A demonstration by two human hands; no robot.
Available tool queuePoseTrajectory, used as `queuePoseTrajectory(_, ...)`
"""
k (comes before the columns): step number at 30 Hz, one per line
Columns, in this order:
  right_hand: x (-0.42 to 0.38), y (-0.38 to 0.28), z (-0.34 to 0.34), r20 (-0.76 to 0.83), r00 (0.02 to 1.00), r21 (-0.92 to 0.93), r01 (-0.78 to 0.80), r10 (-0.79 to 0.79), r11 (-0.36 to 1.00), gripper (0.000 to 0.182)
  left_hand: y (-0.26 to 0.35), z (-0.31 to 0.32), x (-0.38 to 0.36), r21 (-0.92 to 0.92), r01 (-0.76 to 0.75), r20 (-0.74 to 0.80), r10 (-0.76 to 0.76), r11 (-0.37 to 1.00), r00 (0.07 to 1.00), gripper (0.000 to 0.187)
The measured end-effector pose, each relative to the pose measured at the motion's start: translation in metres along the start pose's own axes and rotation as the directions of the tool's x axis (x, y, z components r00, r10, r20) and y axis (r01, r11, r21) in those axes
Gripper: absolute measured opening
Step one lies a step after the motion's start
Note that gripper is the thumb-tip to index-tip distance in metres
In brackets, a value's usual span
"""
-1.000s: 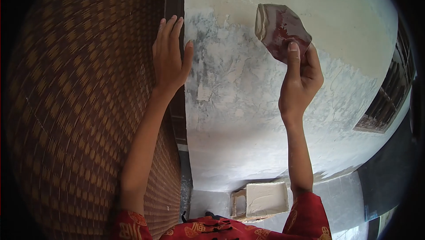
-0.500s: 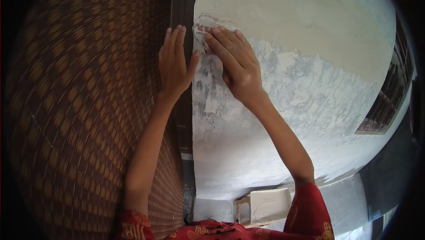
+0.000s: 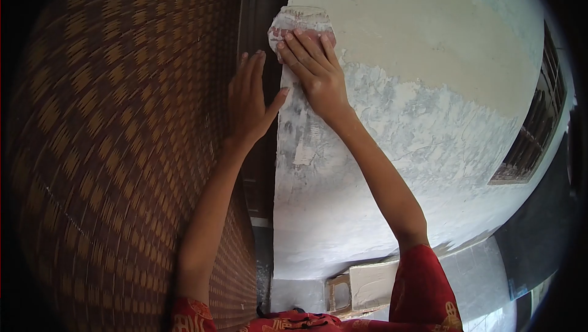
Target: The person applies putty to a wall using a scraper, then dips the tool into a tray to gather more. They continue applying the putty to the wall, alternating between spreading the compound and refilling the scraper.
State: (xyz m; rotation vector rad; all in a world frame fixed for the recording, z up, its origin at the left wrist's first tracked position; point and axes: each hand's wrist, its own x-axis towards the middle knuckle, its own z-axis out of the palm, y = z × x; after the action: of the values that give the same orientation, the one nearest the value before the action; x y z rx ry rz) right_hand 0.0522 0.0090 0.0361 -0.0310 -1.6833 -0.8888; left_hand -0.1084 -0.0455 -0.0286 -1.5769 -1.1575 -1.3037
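Plate (image 3: 304, 21) located at the upper left margin of the wall (image 3: 429, 56), against its face, under the fingers of the right hand (image 3: 314, 72). It lies just beyond the right palm, on the far side from the wrist; its long axis runs roughly across the view, crosswise to the right forearm. Its left end projects past the wall's edge, in front of the dark door (image 3: 264, 14). Right grip: clamped on the plate, fingers laid over its face; thumb hidden, its position not determinable. The right hand is the nearer, being in contact. Left hand (image 3: 250, 99): holds nothing, fingers extended, thumb apart from them; it stands below and left of the plate, between the woven mat (image 3: 122, 124) and the wall's edge. Its thumb tip overlaps that edge in view; whether it touches cannot be told.
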Motion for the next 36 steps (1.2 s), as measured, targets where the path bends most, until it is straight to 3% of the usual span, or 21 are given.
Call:
queuePoseTrajectory(5,-0.006,-0.002,-0.006,0.119,0.984,0.085,-0.140,0.130,0.986,0.046,-0.005,0.007,-0.006,-0.033,0.028,-0.013,-0.028,0.999,1.000,0.079)
queuePoseTrajectory(21,-0.050,-0.041,-0.031,0.292,0.941,0.162,-0.228,0.174,0.960,0.047,-0.005,0.003,-0.027,-0.003,0.058,0.023,-0.058,0.998,0.998,0.095)
queuePoseTrajectory(24,-0.054,-0.051,-0.056,0.198,0.965,0.314,-0.231,0.174,0.921,0.048,-0.006,-0.006,-0.017,0.031,0.014,0.044,-0.015,0.999,0.999,0.094)
queuePoseTrajectory(26,-0.030,-0.048,-0.079,0.129,0.978,0.292,-0.193,0.162,0.937,0.043,-0.003,-0.011,-0.011,0.079,0.012,0.028,-0.014,0.997,1.000,0.086)
queuePoseTrajectory(28,-0.011,-0.039,-0.091,-0.003,0.903,0.337,-0.405,0.431,0.850,0.034,0.000,-0.015,-0.004,0.075,0.018,-0.003,-0.017,0.997,1.000,0.080)
queuePoseTrajectory(30,0.012,-0.016,-0.096,-0.102,0.807,0.294,-0.534,0.581,0.793,0.027,0.001,-0.021,0.004,0.079,0.025,-0.034,-0.022,0.997,0.999,0.074)
queuePoseTrajectory(32,0.028,0.010,-0.094,-0.064,0.670,0.462,-0.637,0.740,0.617,0.032,0.003,-0.025,0.010,0.106,-0.010,-0.055,0.016,0.994,0.998,0.067)
queuePoseTrajectory(36,0.049,0.029,-0.078,-0.043,0.650,0.510,-0.638,0.759,0.576,0.038,0.004,-0.028,0.018,0.118,-0.012,-0.076,0.021,0.993,0.997,0.067)
